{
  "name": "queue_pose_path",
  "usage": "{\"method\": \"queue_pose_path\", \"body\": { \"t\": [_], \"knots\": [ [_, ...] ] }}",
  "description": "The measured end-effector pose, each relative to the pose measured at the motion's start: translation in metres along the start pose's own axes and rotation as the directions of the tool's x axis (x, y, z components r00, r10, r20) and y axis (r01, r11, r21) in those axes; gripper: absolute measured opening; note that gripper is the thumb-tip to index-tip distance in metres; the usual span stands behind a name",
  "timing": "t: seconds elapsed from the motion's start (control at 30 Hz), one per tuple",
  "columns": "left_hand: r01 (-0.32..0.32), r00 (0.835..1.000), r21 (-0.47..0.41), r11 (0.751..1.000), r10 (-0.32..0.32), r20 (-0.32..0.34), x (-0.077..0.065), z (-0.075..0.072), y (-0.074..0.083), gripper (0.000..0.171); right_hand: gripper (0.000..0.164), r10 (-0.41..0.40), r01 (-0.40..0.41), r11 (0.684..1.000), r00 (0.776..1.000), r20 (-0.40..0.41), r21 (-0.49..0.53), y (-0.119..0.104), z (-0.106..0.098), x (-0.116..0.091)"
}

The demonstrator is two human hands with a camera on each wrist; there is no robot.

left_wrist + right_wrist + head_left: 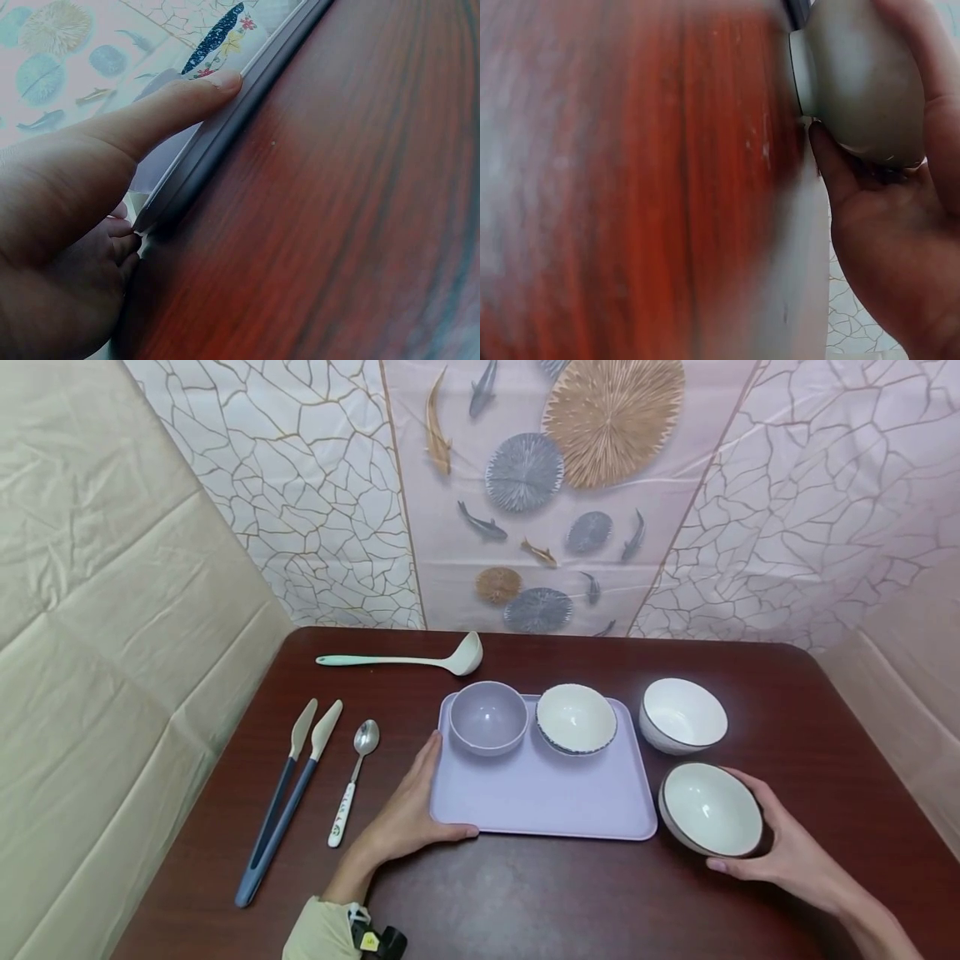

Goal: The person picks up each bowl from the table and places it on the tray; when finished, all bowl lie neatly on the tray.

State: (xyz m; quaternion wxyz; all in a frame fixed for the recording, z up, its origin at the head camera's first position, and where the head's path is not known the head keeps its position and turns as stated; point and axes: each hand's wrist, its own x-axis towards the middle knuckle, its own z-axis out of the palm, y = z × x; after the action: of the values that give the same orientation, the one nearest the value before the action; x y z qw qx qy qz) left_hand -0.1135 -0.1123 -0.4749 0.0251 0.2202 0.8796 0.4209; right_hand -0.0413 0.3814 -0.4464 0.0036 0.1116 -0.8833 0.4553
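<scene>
In the head view my right hand (787, 847) grips a white bowl (712, 810) by its side, right of the tray. The right wrist view shows the thumb near this bowl's foot; whether the foot touches the table I cannot tell. My left hand (408, 810) rests against the front left corner of a lilac tray (540, 802). Its fingers lie along the left edge, its thumb at the front rim. A purple bowl (489, 718) and a white bowl with a dark-patterned outside (576, 718) sit on the tray. Another white bowl (682, 714) stands behind the gripped one.
Left of the tray lie a spoon (352, 781) with a patterned handle and tongs (281, 814) with dark blue arms and pale tips. A pale green ladle (405, 660) lies along the back of the dark wooden table (525, 902). Patterned cloth hangs behind.
</scene>
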Motion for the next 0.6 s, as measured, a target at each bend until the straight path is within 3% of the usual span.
{"method": "queue_pose_path", "body": {
  "t": [0.4,0.6],
  "knots": [
    [-0.005,1.0,-0.001,1.0,0.005,0.006,0.0,0.0,0.0,0.135,0.111,-0.043,0.046,0.997,0.998,-0.05,0.064,-0.008,-0.005,-0.004],
    [-0.018,1.0,-0.003,1.0,0.018,-0.004,0.0,-0.001,0.001,0.135,0.111,-0.046,0.05,0.996,0.997,-0.062,0.068,-0.031,-0.006,0.001]
  ]
}}
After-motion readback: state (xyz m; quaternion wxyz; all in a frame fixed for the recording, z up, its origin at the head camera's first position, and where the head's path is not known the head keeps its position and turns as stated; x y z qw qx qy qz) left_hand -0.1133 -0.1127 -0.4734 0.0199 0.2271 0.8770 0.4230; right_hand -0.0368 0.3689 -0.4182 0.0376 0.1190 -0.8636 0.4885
